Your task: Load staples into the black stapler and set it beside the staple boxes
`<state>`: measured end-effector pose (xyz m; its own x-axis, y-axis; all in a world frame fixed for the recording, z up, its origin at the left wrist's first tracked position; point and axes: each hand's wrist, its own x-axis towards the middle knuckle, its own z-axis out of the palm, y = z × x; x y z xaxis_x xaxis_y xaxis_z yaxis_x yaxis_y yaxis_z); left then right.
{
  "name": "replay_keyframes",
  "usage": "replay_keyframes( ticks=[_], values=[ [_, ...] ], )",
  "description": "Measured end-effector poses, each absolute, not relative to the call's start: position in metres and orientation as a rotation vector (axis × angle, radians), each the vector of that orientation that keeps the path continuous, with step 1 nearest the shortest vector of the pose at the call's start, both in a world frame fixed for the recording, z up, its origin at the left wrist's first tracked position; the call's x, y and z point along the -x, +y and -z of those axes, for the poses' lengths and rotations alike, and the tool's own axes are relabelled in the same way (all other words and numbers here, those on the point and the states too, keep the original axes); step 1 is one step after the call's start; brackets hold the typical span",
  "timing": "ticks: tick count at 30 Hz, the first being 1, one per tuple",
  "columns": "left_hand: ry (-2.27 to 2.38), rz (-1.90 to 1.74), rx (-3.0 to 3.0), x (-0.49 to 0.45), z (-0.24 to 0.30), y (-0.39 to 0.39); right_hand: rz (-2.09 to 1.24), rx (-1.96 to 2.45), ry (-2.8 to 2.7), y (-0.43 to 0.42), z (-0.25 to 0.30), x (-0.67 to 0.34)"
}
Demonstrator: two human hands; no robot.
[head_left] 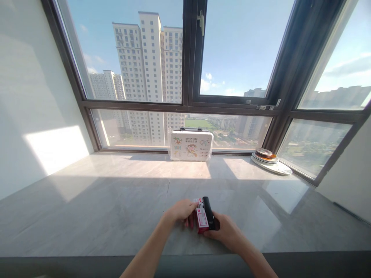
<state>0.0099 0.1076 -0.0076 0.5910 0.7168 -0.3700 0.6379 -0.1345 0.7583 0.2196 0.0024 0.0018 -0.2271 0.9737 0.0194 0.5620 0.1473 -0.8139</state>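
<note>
A small red-and-white box (202, 219) lies on the stone sill, with print on its top face. Against its right side is a long, black, rounded object (208, 212) that looks like a stapler. My left hand (183, 211) grips the box near its far end, thumb on the top and the other fingers curled down along its left side. From the right, my right hand (224, 229) has its fingers round the near end of the black stapler, while its thumb rests by the box's near corner. The undersides of both things are hidden.
A white carrying case (191, 146) with cartoon print and a dark handle stands against the window. Stacked plates (268, 159) sit in the right corner. The marble-look sill (116, 216) ends at a front edge below my hands; walls close both sides.
</note>
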Motion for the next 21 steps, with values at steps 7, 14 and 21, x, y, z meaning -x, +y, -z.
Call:
replay_keyframes(
  ticks=[7, 14, 21],
  values=[
    [1.01, -0.011, -1.635, -0.159, 0.019, 0.117, -1.02, 1.594, -1.735, 0.002, -0.004, -0.346],
    [0.988, -0.083, -1.557, -0.233, 0.021, 0.12, -1.115, 1.498, -1.72, 0.013, 0.003, -0.414],
    [1.024, -0.22, -1.442, -0.205, 0.023, 0.119, -0.814, 1.841, -1.654, -0.001, 0.019, -0.448]
  ],
)
